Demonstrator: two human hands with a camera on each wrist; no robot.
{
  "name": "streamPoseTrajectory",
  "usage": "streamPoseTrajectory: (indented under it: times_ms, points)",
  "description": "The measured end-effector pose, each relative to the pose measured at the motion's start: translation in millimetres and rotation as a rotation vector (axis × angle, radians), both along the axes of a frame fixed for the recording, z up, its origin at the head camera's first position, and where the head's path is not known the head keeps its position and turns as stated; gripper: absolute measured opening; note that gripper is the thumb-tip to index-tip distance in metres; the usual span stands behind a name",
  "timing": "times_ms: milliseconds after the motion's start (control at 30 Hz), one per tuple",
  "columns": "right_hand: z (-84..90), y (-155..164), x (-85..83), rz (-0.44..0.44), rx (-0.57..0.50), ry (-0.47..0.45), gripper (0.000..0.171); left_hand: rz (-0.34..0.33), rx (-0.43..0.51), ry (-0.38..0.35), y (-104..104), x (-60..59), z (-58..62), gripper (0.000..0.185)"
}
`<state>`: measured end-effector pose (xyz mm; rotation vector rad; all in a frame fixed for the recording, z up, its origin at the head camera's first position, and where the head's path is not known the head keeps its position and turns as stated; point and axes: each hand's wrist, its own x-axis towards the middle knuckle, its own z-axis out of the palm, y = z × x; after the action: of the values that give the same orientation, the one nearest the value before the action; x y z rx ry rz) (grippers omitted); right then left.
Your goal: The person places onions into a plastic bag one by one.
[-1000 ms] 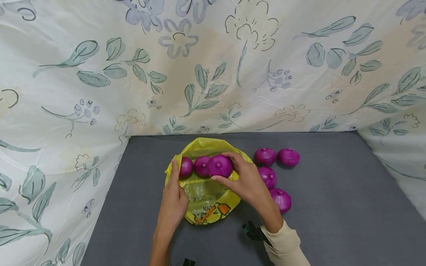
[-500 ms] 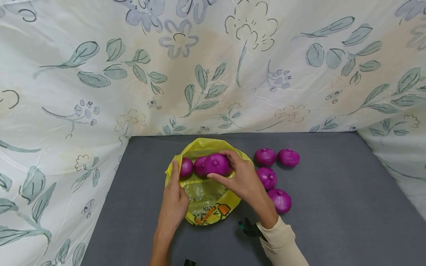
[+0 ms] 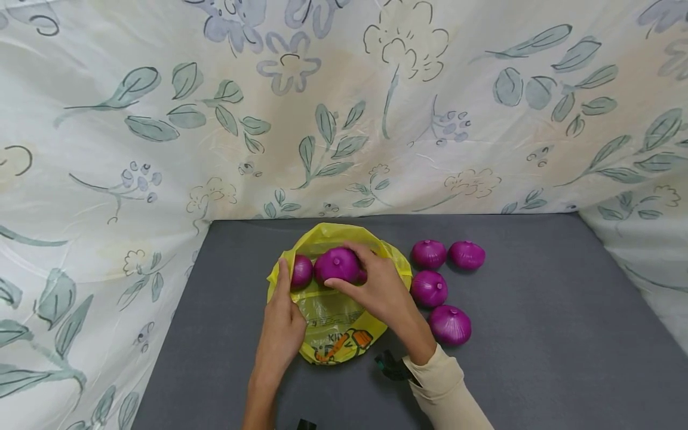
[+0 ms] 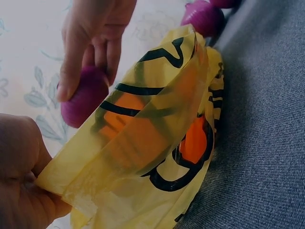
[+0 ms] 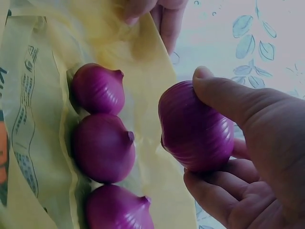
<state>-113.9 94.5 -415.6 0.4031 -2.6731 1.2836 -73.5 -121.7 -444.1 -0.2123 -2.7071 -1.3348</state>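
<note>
A yellow plastic bag (image 3: pixel 344 328) with a printed cartoon stands with its mouth facing up. My left hand (image 3: pixel 281 325) pinches the bag's left rim; the thumb and fingers on the plastic (image 4: pixel 71 186) show in the left wrist view. Above the opening, my right hand (image 3: pixel 381 292) holds a purple onion (image 3: pixel 337 264) between thumb and fingers. Three onions lie in a row inside the bag, as the right wrist view shows: a top one (image 5: pixel 98 88), a middle one (image 5: pixel 104 148) and a partly cut-off one (image 5: pixel 119 210). The held onion is apart from them.
Several purple onions lie on the grey tabletop (image 3: pixel 548 334) right of the bag, the nearest onion (image 3: pixel 450 325) close to my right forearm. A floral-patterned cloth (image 3: pixel 344 107) rises behind the table and along both sides.
My right hand has moved left with the onion, further over the bag's opening. My left hand stays on the rim. The onions on the table have not moved.
</note>
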Motion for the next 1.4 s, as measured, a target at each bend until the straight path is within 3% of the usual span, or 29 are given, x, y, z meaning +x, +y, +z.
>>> streamPoseTrajectory:
  times_ms: [1133, 1400]
  points:
    - [-8.7, -42, -6.1, 0.097, 0.024, -0.070, 0.073, -0.001, 0.021, -0.066, -8, 3.0, 2.4, 0.080]
    - [-17.8, -48, -5.8, 0.129, 0.036, -0.066, 0.070, 0.001, 0.021, -0.038, -7, 2.4, -0.1, 0.079]
